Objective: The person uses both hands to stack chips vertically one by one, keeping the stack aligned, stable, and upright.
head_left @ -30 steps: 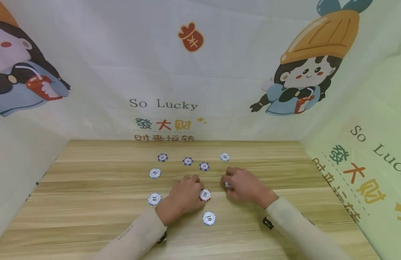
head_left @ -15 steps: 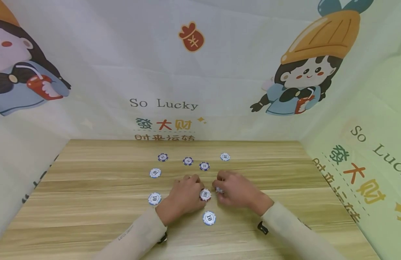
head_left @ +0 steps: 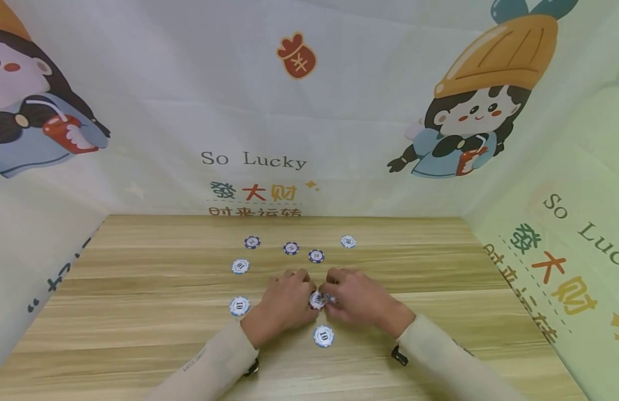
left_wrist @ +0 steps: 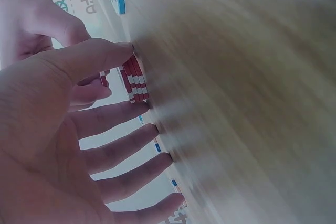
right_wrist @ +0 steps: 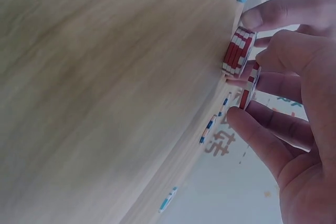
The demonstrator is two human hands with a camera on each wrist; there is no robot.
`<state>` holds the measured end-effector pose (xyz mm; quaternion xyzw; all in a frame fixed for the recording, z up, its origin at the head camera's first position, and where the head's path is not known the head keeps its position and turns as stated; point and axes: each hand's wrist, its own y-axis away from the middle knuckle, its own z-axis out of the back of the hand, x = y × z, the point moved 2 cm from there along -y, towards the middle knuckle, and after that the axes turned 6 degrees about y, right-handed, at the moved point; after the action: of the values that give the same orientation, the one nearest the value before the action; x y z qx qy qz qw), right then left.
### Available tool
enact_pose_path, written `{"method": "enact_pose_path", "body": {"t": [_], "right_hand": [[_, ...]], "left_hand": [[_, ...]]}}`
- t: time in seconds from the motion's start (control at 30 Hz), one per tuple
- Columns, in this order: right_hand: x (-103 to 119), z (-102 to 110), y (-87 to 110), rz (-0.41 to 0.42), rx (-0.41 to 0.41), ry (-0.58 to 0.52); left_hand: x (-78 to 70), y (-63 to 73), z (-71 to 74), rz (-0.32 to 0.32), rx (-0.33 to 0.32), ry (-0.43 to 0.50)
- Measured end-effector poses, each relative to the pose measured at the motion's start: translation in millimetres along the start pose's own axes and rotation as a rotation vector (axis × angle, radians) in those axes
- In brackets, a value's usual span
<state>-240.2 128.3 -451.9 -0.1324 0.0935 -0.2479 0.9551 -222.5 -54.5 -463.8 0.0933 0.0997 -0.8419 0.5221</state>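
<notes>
A short stack of red-and-white poker chips (right_wrist: 238, 53), its top marked 100 (head_left: 316, 301), stands on the wooden table. My left hand (head_left: 288, 301) steadies it, thumb on one side and index finger on the other, with the remaining fingers spread against the tabletop. Between thumb and fingertip my right hand (head_left: 361, 298) pinches a single red-and-white poker chip (right_wrist: 249, 87). That chip is tilted, just above and to the right of the stack, and partly covered by the fingers in the head view. A light-blue chip (head_left: 323, 336) marked 10 lies in front of the stack.
Blue chips (head_left: 316, 256) and light-blue chips (head_left: 240, 266) lie scattered flat behind and left of the hands, another light-blue chip (head_left: 348, 241) at the back right. Printed cloth walls (head_left: 359, 139) enclose the table (head_left: 139, 267) at the back and sides.
My right hand has moved left with its pinched chip, from well right of the stack to right beside it. The left hand has stayed at the stack.
</notes>
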Motion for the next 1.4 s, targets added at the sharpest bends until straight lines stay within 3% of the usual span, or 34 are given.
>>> {"method": "enact_pose_path", "body": {"t": [0.93, 1.4], "right_hand": [[11, -11, -7.9, 0.005, 0.070, 0.038], [12, -13, -6.7, 0.012, 0.052, 0.040]], "left_hand": [[0.9, 0.5, -0.8, 0.019, -0.006, -0.009], [1.2, -0.1, -1.7, 0.019, -0.003, -0.024]]}}
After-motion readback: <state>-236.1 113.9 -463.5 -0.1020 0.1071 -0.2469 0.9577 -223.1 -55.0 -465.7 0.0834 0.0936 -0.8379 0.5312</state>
